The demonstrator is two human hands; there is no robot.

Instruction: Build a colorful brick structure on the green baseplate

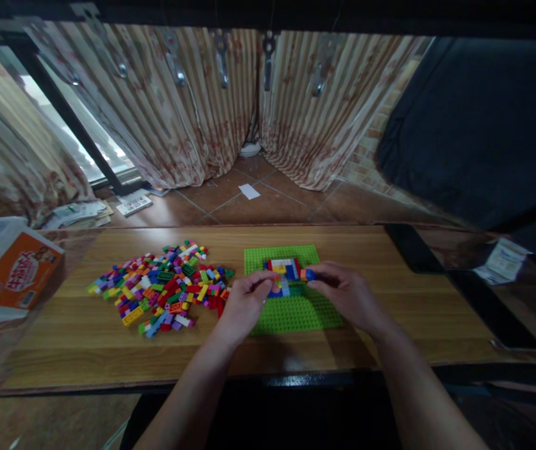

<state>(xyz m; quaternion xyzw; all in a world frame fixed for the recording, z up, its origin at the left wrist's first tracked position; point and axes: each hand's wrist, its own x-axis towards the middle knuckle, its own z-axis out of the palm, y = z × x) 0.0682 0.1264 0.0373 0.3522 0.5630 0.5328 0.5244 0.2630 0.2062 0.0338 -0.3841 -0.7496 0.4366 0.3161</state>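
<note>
A green studded baseplate (296, 315) lies on the wooden table, carrying a low build of toy bricks (289, 262) in white, red, blue, yellow and light blue. My right hand (347, 294) is above the plate's right side, thumb and fingers pinching a blue brick (311, 275) with an orange brick (303, 274) at its left end. Over the left part of the build, my left hand (244, 306) is closed in a pinch. Small orange and yellow bits show at its fingertips, but whether they are held or belong to the build I cannot tell.
A wide heap of loose coloured bricks (169, 287) spreads left of the baseplate. A clear plastic box with an orange label (19, 272) stands at the far left. Dark flat panels (471, 300) lie to the right. Striped curtains (202, 112) hang beyond the table.
</note>
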